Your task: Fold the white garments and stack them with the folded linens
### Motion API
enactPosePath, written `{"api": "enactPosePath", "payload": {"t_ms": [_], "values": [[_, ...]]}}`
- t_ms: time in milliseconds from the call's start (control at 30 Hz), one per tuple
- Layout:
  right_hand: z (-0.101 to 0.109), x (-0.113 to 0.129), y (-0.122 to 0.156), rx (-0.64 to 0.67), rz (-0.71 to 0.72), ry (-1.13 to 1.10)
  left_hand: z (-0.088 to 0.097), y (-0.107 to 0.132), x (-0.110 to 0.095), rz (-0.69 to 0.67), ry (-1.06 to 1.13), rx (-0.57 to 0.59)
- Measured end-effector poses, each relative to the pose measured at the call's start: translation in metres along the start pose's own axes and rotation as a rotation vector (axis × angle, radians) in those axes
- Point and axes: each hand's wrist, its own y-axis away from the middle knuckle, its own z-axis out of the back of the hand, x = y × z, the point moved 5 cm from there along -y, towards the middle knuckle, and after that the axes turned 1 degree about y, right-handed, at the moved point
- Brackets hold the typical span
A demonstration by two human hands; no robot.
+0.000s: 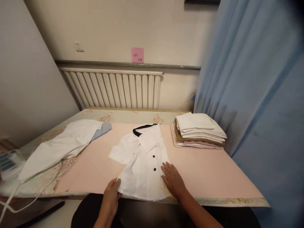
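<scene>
A white short-sleeved shirt (140, 171) with a dark collar lining and two black buttons lies on a pink cloth (197, 171), its hem at the table's front edge. My left hand (112, 193) pinches the lower left corner of the hem between thumb and fingers. On the shirt's right side edge, my right hand (173, 179) rests flat, palm down, fingers stretched out. The right sleeve does not show; part of the shirt's front is folded over near the collar.
A stack of folded cloths (199, 129) stands at the right, beside a blue curtain (251, 88). At the left lies a white garment (64, 139) over a light blue cloth (101, 130), near a white cable (35, 200). A radiator (114, 88) runs along the back wall.
</scene>
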Motion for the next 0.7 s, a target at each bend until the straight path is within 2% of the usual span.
{"api": "enactPosePath", "payload": {"t_ms": [100,200,300,433,700], "values": [[-0.001,0.0,0.0,-0.004,-0.001,-0.002,-0.007,0.011,-0.002,0.031,0.027,0.01],[-0.001,0.0,0.0,-0.002,0.0,-0.001,-0.009,0.017,-0.004,0.077,0.069,-0.027],[0.001,0.0,0.0,0.007,-0.01,-0.014,-0.005,0.016,-0.003,0.092,0.055,-0.063],[0.002,0.0,0.0,0.016,-0.022,-0.02,-0.003,0.009,0.0,0.117,-0.036,-0.046],[0.001,-0.001,0.001,-0.028,-0.008,-0.03,-0.022,0.009,-0.002,0.157,-0.039,-0.006]]}}
